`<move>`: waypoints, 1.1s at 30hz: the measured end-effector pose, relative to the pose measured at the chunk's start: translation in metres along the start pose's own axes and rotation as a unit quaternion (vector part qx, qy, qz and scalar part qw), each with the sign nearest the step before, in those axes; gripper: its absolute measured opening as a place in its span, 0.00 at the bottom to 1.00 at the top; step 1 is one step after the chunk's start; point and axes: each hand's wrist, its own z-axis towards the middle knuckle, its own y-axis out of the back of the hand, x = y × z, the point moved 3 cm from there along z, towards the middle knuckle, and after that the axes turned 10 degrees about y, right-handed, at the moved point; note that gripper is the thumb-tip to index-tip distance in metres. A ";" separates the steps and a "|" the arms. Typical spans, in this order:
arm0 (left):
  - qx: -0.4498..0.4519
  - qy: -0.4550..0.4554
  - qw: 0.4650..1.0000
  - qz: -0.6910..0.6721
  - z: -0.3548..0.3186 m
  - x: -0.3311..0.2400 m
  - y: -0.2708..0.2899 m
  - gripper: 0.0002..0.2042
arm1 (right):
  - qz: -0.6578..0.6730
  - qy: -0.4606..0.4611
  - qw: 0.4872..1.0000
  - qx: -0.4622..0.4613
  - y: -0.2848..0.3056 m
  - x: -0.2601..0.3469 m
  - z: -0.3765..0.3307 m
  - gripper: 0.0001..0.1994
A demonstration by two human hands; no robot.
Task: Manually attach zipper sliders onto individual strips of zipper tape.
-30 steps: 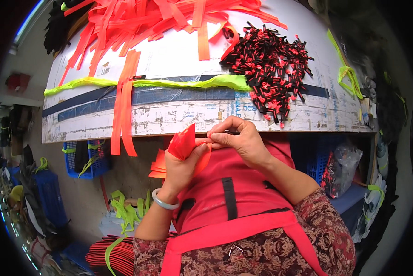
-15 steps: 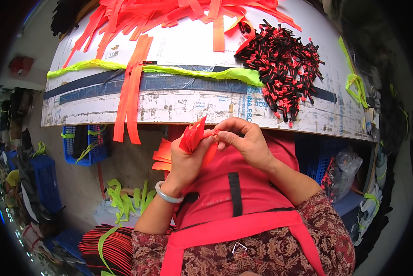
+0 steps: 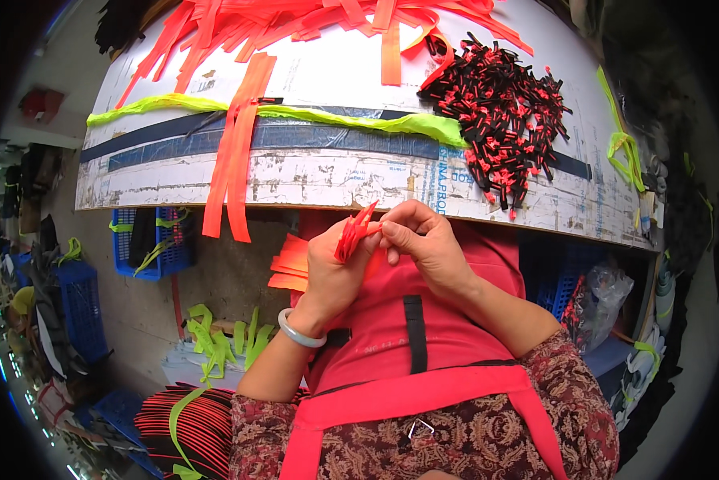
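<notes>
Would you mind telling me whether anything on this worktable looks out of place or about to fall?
Two orange strips hang well over the front edge of the table, and a few pieces from the black-and-red pile sit scattered near that edge. Nothing looks damaged.

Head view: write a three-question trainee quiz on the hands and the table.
1. True or false: both hands grip the folded orange strips.
2. The pile of small black-and-red pieces lies on the table toward which side? A) the person's right B) the person's left
3. Which wrist bears the pale bangle?

Key: 1 true: left hand and right hand meet on them. 2 A. 3 left.
</notes>
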 end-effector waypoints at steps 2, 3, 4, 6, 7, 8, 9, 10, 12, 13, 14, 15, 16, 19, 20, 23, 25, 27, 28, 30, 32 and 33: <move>0.000 0.008 1.000 0.004 -0.001 0.001 0.001 0.07 | -0.005 -0.001 1.000 0.001 -0.001 -0.001 -0.001 0.08; 0.000 0.013 1.000 0.002 -0.001 0.001 0.001 0.06 | 0.011 -0.013 1.000 -0.003 -0.002 -0.002 -0.002 0.08; 0.000 0.017 1.000 -0.001 -0.001 0.001 0.001 0.06 | 0.027 -0.025 0.999 -0.007 -0.003 -0.003 -0.003 0.08; 0.007 0.036 0.999 0.002 -0.001 -0.006 0.002 0.07 | 0.046 -0.035 0.998 -0.013 -0.004 -0.003 -0.004 0.08; 0.014 0.054 0.998 0.005 -0.001 -0.008 0.002 0.08 | 0.065 -0.046 0.997 -0.020 -0.005 -0.004 -0.005 0.08; 0.014 0.055 0.998 0.005 -0.001 -0.004 0.002 0.08 | 0.066 -0.046 0.997 -0.020 -0.005 -0.005 -0.005 0.08; 0.009 0.057 0.998 -0.003 -0.001 0.000 0.003 0.08 | 0.081 -0.053 0.995 -0.025 -0.005 -0.008 -0.006 0.08; 0.004 0.059 0.998 -0.011 -0.001 0.002 0.004 0.08 | 0.096 -0.060 0.993 -0.030 -0.006 -0.010 -0.007 0.09; 0.006 0.050 0.999 -0.014 -0.002 -0.001 0.004 0.06 | 0.093 -0.063 0.993 -0.028 -0.007 -0.014 -0.010 0.09; 0.005 0.042 0.999 -0.018 -0.002 -0.003 0.003 0.05 | 0.089 -0.066 0.994 -0.025 -0.006 -0.017 -0.012 0.10; 0.007 0.042 0.999 -0.017 -0.001 -0.002 0.004 0.05 | 0.089 -0.064 0.994 -0.027 -0.004 -0.019 -0.012 0.10; 0.001 0.037 0.999 -0.021 -0.001 0.002 0.007 0.05 | 0.026 -0.045 0.999 -0.004 -0.001 -0.021 -0.011 0.11; -0.005 0.032 0.999 -0.025 -0.001 0.003 0.010 0.05 | -0.038 -0.024 0.999 0.019 0.001 -0.022 -0.010 0.13; -0.005 0.043 0.995 -0.085 0.000 0.001 0.018 0.05 | -0.152 -0.058 0.986 -0.026 0.022 -0.016 0.004 0.13; -0.001 0.039 0.993 -0.109 0.001 -0.001 0.019 0.05 | -0.151 -0.055 0.987 -0.028 0.020 -0.014 0.004 0.13; 0.017 -0.004 0.999 -0.043 0.001 -0.012 0.022 0.06 | -0.010 -0.080 0.997 0.003 0.000 -0.016 0.002 0.08; 0.010 -0.032 0.999 0.009 0.001 -0.015 0.027 0.07 | 0.037 -0.069 0.997 0.008 0.010 -0.004 0.014 0.07; 0.012 0.058 0.995 -0.078 0.003 -0.006 0.032 0.07 | 0.063 -0.018 0.997 0.028 0.011 0.007 0.018 0.07; 0.010 0.059 0.995 -0.077 0.002 -0.003 0.035 0.07 | 0.065 -0.019 0.997 0.030 0.006 0.010 0.017 0.07; 0.065 0.179 0.956 -0.225 0.001 0.008 0.036 0.08 | -0.038 0.026 0.998 0.050 -0.005 0.016 0.012 0.06; 0.062 0.177 0.959 -0.211 0.001 0.004 0.035 0.08 | -0.060 0.018 0.997 0.055 -0.011 0.018 0.005 0.07; 0.071 0.183 0.954 -0.228 0.002 0.003 0.035 0.09 | -0.097 0.027 0.993 0.066 -0.013 0.020 0.003 0.08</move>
